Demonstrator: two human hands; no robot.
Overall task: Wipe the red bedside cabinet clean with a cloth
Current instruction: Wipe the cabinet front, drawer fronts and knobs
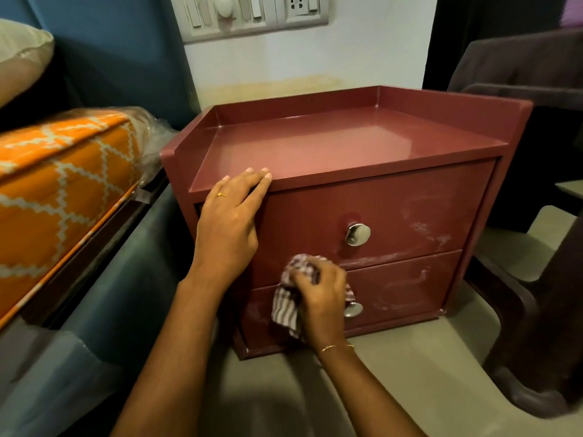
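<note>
- Red, glossy and rimmed on three sides, the bedside cabinet stands on the pale floor against the white wall, between a bed on the left and a dark chair on the right.
- Its front carries two drawers: the upper drawer with a round metal knob near its middle, and the lower drawer with a second knob partly hidden behind the right hand.
- Whitish dusty smears show on the right half of both drawer fronts and along the seam between them.
- The left hand rests on the front-left edge of the cabinet top, its fingers straight and close together, fingertips lying on the top surface, palm over the upper-left corner of the upper drawer; a thin ring sits on one finger.
- The right hand grips a bunched checked cloth, fingers curled round it, pressing it against the left part of the seam between the two drawers; a loose tail of the cloth hangs down over the lower drawer front.
- A thin gold bracelet circles the right wrist.
- An orange patterned mattress lies at the left edge, with clear plastic wrap at its corner just beside the cabinet.
- A switch panel is fixed on the wall above the cabinet.
</note>
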